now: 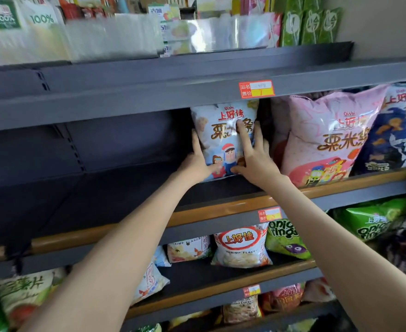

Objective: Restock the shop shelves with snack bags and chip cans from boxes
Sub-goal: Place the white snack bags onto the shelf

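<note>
A pale blue and white snack bag [223, 125] stands upright on the middle dark grey shelf [125, 195], just under a red and yellow price tag [256, 88]. My left hand [197, 161] holds the bag's left edge, with the fingers running up the side and the thumb across the lower front. My right hand [254, 159] lies on the bag's front right with its fingers spread and straight, the thumb at the bottom edge. Both forearms reach up from below.
Right of the bag stand a large pink snack bag [328, 140] and a dark blue one [398, 130]. The shelf left of the bag is bare. Below are shrimp flake bags [241, 248] and green onion ring bags [283, 238]. The top shelf holds cartons and green packs [312, 27].
</note>
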A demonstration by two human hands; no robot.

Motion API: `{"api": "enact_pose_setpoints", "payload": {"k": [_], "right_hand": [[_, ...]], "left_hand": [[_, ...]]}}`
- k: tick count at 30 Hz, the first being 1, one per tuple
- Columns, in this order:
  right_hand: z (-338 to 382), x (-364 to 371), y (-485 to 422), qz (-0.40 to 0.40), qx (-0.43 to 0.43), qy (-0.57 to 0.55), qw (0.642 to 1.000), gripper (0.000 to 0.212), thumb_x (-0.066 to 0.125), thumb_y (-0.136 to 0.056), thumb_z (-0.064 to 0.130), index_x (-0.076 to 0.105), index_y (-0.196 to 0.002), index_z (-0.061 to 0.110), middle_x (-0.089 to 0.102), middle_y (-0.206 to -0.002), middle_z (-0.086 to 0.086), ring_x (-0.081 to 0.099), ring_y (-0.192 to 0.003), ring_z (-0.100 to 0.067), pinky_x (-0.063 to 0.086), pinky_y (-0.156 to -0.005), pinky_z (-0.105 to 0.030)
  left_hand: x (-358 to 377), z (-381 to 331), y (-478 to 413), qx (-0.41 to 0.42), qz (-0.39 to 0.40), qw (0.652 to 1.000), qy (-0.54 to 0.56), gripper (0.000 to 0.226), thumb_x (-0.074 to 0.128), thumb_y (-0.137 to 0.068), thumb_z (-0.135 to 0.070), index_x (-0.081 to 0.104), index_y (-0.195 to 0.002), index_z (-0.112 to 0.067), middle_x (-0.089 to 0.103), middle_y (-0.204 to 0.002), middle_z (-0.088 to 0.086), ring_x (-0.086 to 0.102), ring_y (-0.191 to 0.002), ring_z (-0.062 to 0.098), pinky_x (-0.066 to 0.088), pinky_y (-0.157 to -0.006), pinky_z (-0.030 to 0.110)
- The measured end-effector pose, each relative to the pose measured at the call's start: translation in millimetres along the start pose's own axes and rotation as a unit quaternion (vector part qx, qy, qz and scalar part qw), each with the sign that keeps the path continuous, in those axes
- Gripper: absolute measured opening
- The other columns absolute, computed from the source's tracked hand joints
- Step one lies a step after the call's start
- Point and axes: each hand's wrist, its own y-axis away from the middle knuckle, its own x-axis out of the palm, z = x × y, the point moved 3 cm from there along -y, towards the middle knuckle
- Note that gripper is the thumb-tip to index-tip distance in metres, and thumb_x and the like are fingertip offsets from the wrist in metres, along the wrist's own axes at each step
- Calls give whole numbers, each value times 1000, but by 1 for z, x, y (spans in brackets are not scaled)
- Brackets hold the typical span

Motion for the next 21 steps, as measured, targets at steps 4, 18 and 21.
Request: {"api": "enact_pose_setpoints", "payload": {"k": [4,18,21], "right_hand": [[13,-7,10,-12,29,27,999,107,75,-80,18,-1,-154,26,-1,-160,-17,8,-143,-39,35,-103,-59],[75,-20,81,-114,19,-133,984,48,50,-87,4,48,-135,1,56,-123,-20,45,-109,-40,34,-94,-40],[97,-22,114,-94,1,-183,979,39,51,-90,3,54,-128,4,59,-109,-12,46,-100,-29,34,-84,-28]], "left_hand": [[-2,-3,19,59,-86,994,-27,115,73,-85,-34,-22,-150,-34,16,-157,18,36,-136,37,44,-104,50],[-26,1,121,49,-85,995,13,56,53,-97,-25,34,-150,-17,36,-152,10,41,-134,28,39,-106,38],[-26,8,163,51,-146,975,158,37,56,-95,-15,54,-132,-12,59,-128,6,58,-114,17,49,-98,35]]}}
